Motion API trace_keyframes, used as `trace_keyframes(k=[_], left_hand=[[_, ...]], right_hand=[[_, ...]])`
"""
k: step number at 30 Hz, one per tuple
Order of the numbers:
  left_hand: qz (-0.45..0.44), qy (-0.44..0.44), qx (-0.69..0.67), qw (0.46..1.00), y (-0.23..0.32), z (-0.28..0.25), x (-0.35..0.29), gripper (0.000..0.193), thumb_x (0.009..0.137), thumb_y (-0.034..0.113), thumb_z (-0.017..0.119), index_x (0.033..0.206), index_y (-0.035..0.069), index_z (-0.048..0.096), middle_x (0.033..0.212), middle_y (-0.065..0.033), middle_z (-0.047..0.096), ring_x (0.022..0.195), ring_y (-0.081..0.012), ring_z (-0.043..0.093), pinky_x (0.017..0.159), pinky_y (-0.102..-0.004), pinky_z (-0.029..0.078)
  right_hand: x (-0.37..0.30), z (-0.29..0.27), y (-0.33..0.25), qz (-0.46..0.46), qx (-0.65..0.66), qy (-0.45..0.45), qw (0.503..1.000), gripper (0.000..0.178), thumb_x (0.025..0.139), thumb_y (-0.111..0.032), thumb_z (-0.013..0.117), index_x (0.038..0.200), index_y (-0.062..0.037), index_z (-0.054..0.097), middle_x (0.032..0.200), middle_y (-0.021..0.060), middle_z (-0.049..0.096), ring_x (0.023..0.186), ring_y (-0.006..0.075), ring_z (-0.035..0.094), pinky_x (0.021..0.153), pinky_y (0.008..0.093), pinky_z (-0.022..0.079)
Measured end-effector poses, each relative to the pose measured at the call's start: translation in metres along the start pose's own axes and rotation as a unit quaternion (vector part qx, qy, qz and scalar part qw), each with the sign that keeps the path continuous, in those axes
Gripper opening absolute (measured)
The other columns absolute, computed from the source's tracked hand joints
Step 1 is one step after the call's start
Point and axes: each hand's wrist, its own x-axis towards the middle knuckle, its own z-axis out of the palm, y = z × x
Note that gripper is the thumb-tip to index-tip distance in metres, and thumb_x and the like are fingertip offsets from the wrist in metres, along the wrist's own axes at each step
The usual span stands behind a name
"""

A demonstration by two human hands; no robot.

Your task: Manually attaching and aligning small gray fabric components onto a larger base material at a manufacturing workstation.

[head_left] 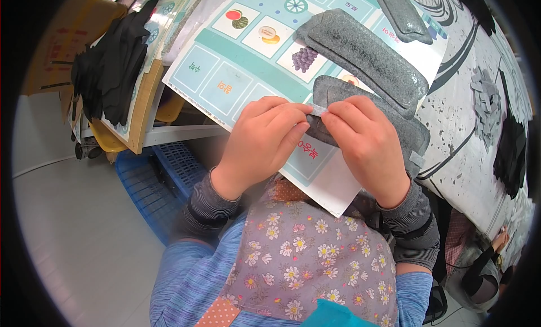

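Observation:
My left hand [265, 138] and my right hand [366, 141] meet over the near end of a flat grey felt pad [406, 130] lying on a picture chart [236, 73]. Between the thumbs and forefingers of both hands I pinch a small pale strip [319, 109] at the pad's edge. A second, longer grey pad [366, 56] lies just beyond it on the chart, and a third grey pad [403, 14] sits at the top edge.
A stack of black felt pieces [112, 68] rests on a board at the left. A blue plastic crate [152, 180] stands on the floor below. Small grey strips [487, 99] lie heaped on the patterned table at right. Another person's hand [500, 239] shows at the lower right.

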Motion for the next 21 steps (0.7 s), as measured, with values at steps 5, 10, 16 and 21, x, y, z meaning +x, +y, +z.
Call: trace_keyframes(k=[5,10,16,21], left_hand=[[-0.007,-0.007,-0.002,1.000,0.000,0.000,0.002,0.004,0.090,0.005,0.065,0.092,0.001,0.065,0.106,-0.0094,0.074,0.092,-0.0279,0.064,0.081,-0.0380,0.050],[-0.005,-0.010,-0.002,1.000,0.001,0.000,0.002,0.008,0.089,0.005,0.066,0.096,0.002,0.066,0.103,-0.0083,0.073,0.092,-0.0277,0.064,0.081,-0.0382,0.050],[-0.016,-0.020,0.006,1.000,0.003,0.000,0.003,0.021,0.088,0.008,0.068,0.108,0.002,0.069,0.103,-0.0082,0.071,0.094,-0.0280,0.063,0.084,-0.0386,0.050],[-0.002,-0.072,0.052,0.996,0.009,0.001,0.005,0.033,0.086,0.012,0.070,0.119,0.009,0.070,0.112,-0.0073,0.065,0.101,-0.0283,0.059,0.090,-0.0410,0.046]], right_hand=[[-0.002,-0.004,-0.003,0.042,-0.026,-0.019,0.999,0.014,0.073,-0.005,0.063,0.086,-0.0016,0.062,0.091,0.0071,0.059,0.090,0.0239,0.059,0.078,0.0340,0.053],[-0.005,-0.002,-0.004,0.059,-0.040,-0.034,0.997,0.013,0.074,-0.007,0.063,0.087,-0.0023,0.063,0.090,0.0062,0.058,0.090,0.0233,0.058,0.080,0.0348,0.051],[-0.005,-0.007,-0.008,0.077,-0.058,-0.064,0.993,0.012,0.076,-0.007,0.061,0.088,-0.0036,0.063,0.088,0.0056,0.055,0.090,0.0227,0.056,0.079,0.0341,0.048],[-0.007,-0.016,-0.010,0.088,-0.059,-0.088,0.991,0.011,0.077,-0.008,0.060,0.087,-0.0039,0.063,0.089,0.0060,0.055,0.091,0.0237,0.055,0.079,0.0341,0.046]])
